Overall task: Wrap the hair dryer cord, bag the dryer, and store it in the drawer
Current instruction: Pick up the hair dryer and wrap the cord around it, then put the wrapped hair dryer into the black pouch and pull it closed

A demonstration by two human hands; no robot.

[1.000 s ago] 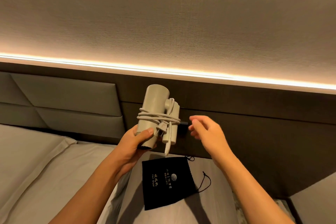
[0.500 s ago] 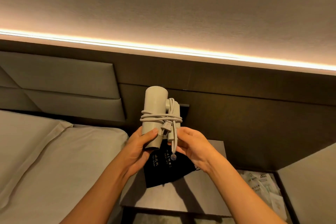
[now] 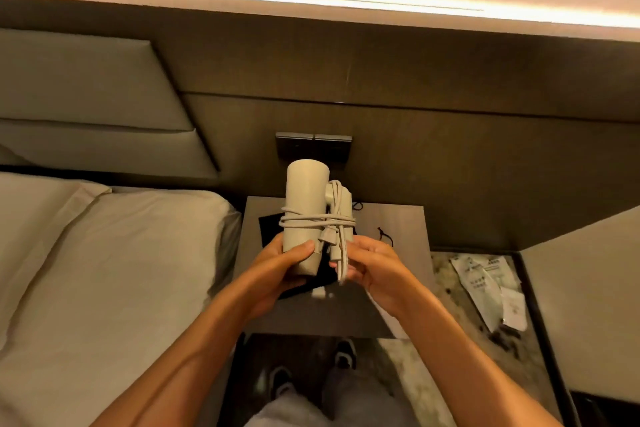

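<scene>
2 hands (image 3: 277, 267) grip cord-wrapped dryer (image 3: 304, 208).

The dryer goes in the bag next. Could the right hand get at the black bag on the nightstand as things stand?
Probably yes, once it lets go. The right hand is on the hair dryer, directly above the black bag, which lies uncovered on the nightstand.

hair dryer (image 3: 304, 211): beige, upright, held above nightstand | cord (image 3: 317, 220): wound round barrel and folded handle | bag (image 3: 268, 224): black, flat beneath dryer
</scene>
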